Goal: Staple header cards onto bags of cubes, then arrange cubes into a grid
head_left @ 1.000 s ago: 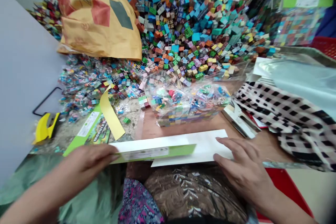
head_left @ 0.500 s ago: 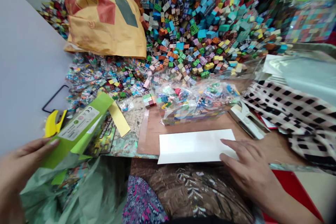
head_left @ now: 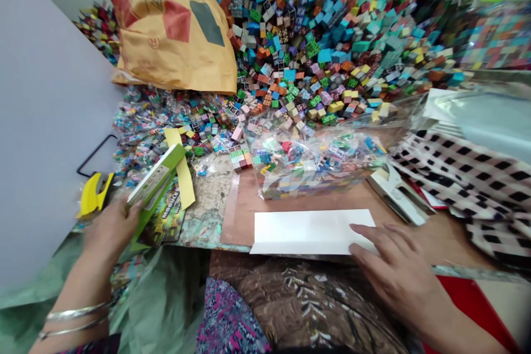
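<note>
My left hand (head_left: 114, 227) is closed on a green card strip (head_left: 155, 182) with a white label, at the left end of the table. Under and beside that strip lie a dark printed card (head_left: 168, 213) and a yellow paper strip (head_left: 185, 180). My right hand (head_left: 390, 251) rests with spread fingers on the right end of a folded white card (head_left: 307, 232) at the table's front edge. Just behind the white card sits a clear plastic bag (head_left: 315, 168) of coloured blocks and small wrapped pieces.
A large heap of coloured blocks (head_left: 315, 55) fills the back, beside a yellow sack (head_left: 178, 55). A white tape dispenser (head_left: 400, 196) and a checked cloth (head_left: 481, 182) lie on the right. A yellow tool (head_left: 94, 193) sits at far left.
My left hand has moved right and forward with the green strip, which now shows its white side edge-on. The yellow strip has shifted. My right hand stays on the white card.
</note>
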